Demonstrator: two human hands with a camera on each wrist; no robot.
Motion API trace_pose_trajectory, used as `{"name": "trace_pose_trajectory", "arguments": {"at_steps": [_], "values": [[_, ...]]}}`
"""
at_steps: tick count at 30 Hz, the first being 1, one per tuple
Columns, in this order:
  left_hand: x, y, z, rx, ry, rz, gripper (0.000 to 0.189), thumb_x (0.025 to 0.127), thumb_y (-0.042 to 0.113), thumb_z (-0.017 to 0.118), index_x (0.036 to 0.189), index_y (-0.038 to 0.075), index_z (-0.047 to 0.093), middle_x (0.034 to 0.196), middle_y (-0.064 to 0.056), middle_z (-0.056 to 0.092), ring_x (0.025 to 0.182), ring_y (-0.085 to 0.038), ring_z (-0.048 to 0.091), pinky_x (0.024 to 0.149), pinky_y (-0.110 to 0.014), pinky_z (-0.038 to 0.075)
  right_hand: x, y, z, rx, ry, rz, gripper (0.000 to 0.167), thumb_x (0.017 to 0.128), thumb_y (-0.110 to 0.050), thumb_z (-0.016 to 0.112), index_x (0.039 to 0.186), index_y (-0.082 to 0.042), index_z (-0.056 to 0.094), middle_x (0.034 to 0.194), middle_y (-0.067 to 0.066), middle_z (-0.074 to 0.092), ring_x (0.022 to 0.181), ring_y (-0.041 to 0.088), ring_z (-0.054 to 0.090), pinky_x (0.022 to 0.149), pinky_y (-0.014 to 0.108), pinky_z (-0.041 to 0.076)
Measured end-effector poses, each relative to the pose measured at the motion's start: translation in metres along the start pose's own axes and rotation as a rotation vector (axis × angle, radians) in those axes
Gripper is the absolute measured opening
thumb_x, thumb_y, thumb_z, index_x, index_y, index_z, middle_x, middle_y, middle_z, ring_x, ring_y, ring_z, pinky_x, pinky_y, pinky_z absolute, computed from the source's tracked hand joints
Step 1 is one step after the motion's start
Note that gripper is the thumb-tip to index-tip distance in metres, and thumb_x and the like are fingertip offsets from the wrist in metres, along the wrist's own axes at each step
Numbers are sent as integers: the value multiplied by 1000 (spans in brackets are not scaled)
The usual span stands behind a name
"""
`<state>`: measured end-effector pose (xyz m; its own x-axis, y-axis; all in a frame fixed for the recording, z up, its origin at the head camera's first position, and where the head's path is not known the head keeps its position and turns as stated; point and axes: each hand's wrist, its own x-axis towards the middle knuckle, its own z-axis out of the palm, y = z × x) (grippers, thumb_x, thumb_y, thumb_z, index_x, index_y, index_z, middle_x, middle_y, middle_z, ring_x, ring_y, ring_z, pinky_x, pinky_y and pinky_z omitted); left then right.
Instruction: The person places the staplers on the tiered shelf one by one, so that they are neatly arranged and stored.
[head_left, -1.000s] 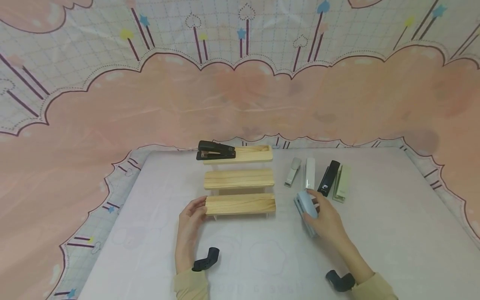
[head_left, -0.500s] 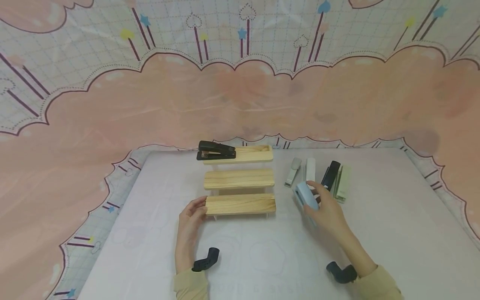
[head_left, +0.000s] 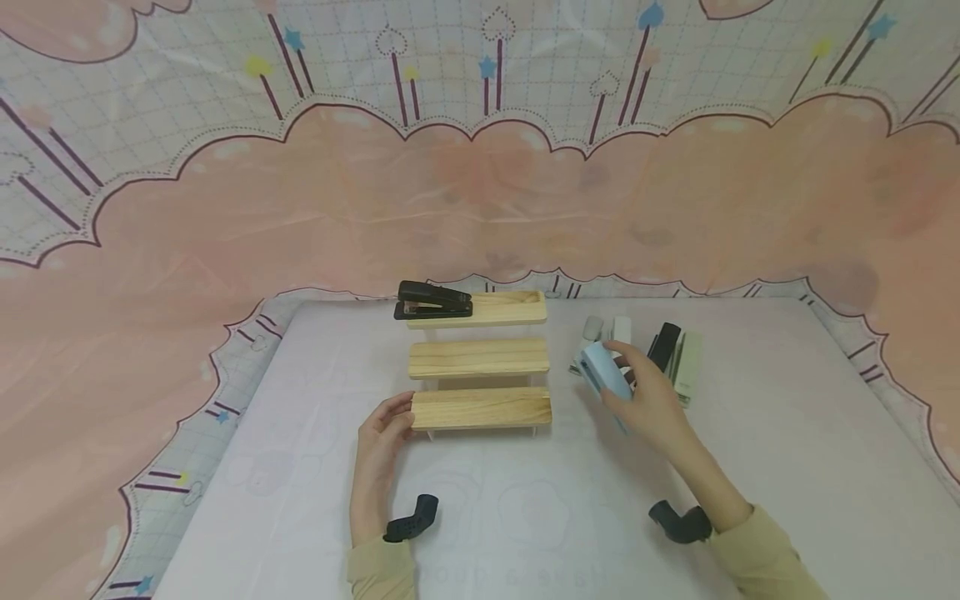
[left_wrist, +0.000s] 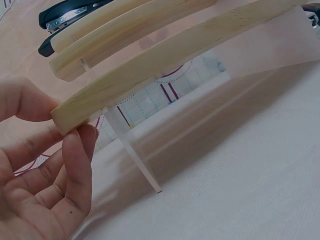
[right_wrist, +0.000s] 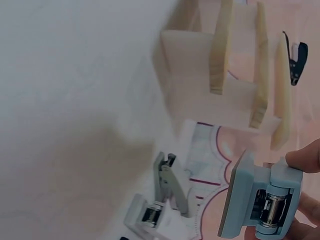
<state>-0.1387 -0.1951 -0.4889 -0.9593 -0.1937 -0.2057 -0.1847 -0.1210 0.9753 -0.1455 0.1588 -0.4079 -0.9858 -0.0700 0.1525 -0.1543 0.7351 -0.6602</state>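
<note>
A three-tier rack with wooden boards on clear supports stands at mid-table in the head view. My left hand pinches the left end of its lowest board, thumb above and fingers beneath. On the top board's left end lies a black stapler. My right hand grips a light blue stapler between thumb and fingers, right of the rack. Its hinge end faces the right wrist camera, raised over the tabletop.
Behind the right hand, a small grey stapler, a white stapler, another black stapler and a pale green stapler lie in a row on the white table. A patterned cloth hangs behind the table.
My right hand has lifted the light blue stapler and carried it away from me and slightly left, so it now partly covers the grey and white staplers. My left hand stays put.
</note>
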Motion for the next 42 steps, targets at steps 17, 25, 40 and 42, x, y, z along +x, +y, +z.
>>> {"name": "trace_pose_trajectory", "arguments": {"at_steps": [17, 25, 40, 42], "values": [[1, 0, 0, -6, -13, 15, 38, 91, 2, 55, 129, -1, 54, 101, 5, 61, 92, -6, 60, 78, -20, 49, 29, -32, -15, -33, -2, -102, 61, 81, -8, 62, 139, -13, 45, 123, 20, 59, 101, 34, 58, 81, 52, 52], [1, 0, -1, -5, -4, 10, 37, 91, 2, 55, 128, -1, 55, 101, 5, 62, 92, -6, 60, 77, -20, 49, 48, -40, -21, 20, -26, -197, 63, 82, -4, 63, 141, -13, 43, 127, 21, 56, 104, 35, 56, 81, 52, 51], [1, -1, -1, -14, 5, 2, 38, 91, 1, 55, 128, -1, 55, 102, 4, 61, 93, -7, 61, 78, -20, 50, 91, -56, -29, 74, -155, -320, 59, 86, -2, 60, 142, -10, 43, 134, 19, 53, 116, 36, 52, 94, 55, 47], [2, -1, -1, -17, 5, 2, 38, 90, 1, 55, 128, -1, 55, 102, 3, 61, 92, -7, 61, 78, -20, 50, 97, -58, -29, 77, -184, -331, 58, 87, -2, 60, 142, -9, 42, 135, 19, 52, 119, 37, 52, 97, 56, 45]]}}
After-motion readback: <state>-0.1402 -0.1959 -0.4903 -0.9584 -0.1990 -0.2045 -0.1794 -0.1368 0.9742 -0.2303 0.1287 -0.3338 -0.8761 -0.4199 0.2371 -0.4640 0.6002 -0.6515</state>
